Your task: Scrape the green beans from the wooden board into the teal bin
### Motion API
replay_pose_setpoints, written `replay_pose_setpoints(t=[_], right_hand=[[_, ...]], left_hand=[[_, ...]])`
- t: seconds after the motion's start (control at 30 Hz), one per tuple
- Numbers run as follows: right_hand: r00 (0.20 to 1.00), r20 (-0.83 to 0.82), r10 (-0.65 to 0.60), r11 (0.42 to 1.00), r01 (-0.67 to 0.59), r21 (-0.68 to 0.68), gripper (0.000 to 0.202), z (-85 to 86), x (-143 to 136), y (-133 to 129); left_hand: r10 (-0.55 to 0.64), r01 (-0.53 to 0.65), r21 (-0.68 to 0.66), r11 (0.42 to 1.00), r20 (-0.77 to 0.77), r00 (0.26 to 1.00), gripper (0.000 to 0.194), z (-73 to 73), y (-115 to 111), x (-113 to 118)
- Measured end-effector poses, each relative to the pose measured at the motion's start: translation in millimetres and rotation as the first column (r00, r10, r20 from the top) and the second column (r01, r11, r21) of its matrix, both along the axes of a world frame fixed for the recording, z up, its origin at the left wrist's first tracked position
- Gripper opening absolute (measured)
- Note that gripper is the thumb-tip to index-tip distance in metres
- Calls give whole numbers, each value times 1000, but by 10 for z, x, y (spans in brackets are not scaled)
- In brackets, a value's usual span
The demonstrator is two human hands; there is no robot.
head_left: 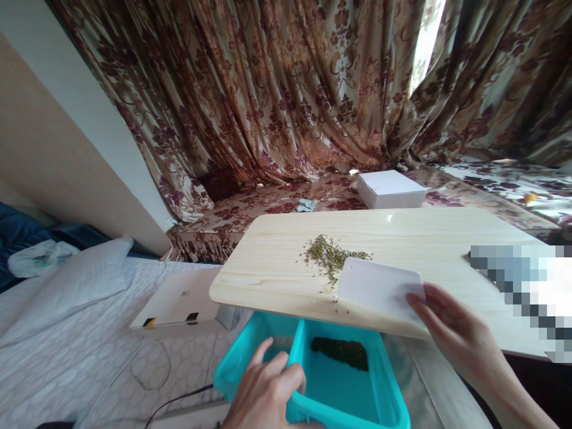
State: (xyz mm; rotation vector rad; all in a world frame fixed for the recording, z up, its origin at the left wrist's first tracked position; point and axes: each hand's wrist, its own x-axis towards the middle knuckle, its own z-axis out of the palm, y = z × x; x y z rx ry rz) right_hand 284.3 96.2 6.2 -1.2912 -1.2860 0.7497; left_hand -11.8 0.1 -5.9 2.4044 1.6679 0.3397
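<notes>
The right hand (456, 325) is gripping one end of a white scraper (378, 291), whose other end is reaching the edge of some scattered green beans (325, 251) that are lying on the table (447, 238), ahead and to the left of that hand. The left hand (268, 390) is closing its fingers over the divider (295, 342) of a blue bin (392, 381), where a dark green heap (342, 353) is sitting ahead and to the right of that hand.

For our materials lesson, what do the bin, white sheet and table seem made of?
Bin: probably plastic, slightly glossy; evenly turquoise, moulded-looking divider.
White sheet: likely plastic, smooth; plain, rounded corner.
Table: perhaps satin laminate; wood-like grain lines, soft highlight.
</notes>
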Motion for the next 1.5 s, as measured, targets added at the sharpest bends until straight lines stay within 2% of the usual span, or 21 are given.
replay_pose_setpoints(t=[0.53, 0.8, 0.93, 1.17, 1.27, 1.37, 1.5], right_hand=[[996, -19, 84, 996, -84, -25, 41, 49, -141, 34], [986, -92, 139, 988, -144, -55, 42, 54, -202, -105], [988, -96, 121, 992, -125, -27, 37, 72, -246, -71], [984, -15, 180, 984, -180, -10, 34, 23, -356, 63], [982, -26, 189, 982, -189, -10, 32, 15, -392, 62], [978, -57, 200, 979, -201, -31, 33, 49, -394, 17], [988, -85, 131, 988, -137, -70, 30, 70, -275, -80]], left_hand=[[-40, 41, -16, 999, 15, 999, 32, -49, 28, -57], [21, -28, 79, 996, 82, 996, 48, -168, -5, -11], [25, -33, 90, 995, 91, 996, 48, -206, -6, -20], [32, -34, 56, 998, 48, 998, 44, -133, -26, -107], [39, -40, 16, 999, 43, 998, 40, -116, -36, -138], [77, -79, 31, 996, 54, 996, 42, -133, -46, -143], [103, -105, 26, 994, 70, 992, 41, -88, -59, -119]])
